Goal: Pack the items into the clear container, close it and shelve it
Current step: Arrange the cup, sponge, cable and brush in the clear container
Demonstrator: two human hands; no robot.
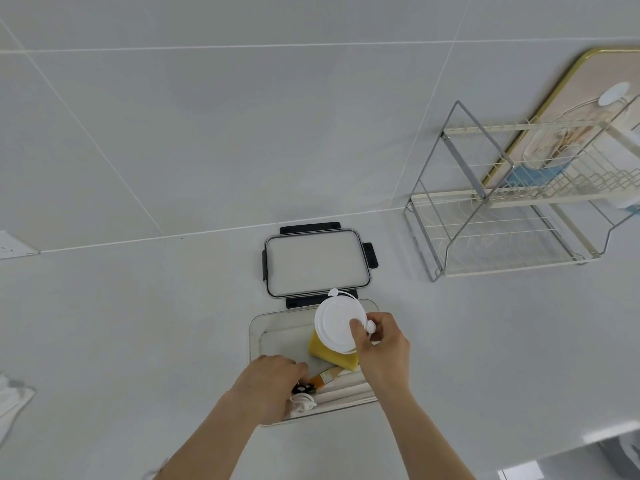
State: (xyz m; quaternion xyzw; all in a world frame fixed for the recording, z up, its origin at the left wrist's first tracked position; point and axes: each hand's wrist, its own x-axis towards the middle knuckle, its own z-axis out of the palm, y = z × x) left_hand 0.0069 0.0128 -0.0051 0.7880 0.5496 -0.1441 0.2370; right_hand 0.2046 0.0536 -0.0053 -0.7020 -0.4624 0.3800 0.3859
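The clear container (256, 327) sits open on the white counter in front of me. Its clear lid (317, 261) with black clips lies flat just behind it. My right hand (379, 344) grips a white-lidded cup (337, 323) by its rim and holds it above the container's right side. Under the cup lies a yellow sponge (330, 355), and a small orange-handled brush (323, 377) rests beside it. My left hand (273, 379) reaches into the container's front left corner, closed on a small black and white item (304, 396).
A two-tier wire rack (502, 223) stands at the back right against the tiled wall, with a gold-framed board (588, 77) behind it. A wall socket (14, 245) is at the far left. A white object (14, 400) lies at the left edge.
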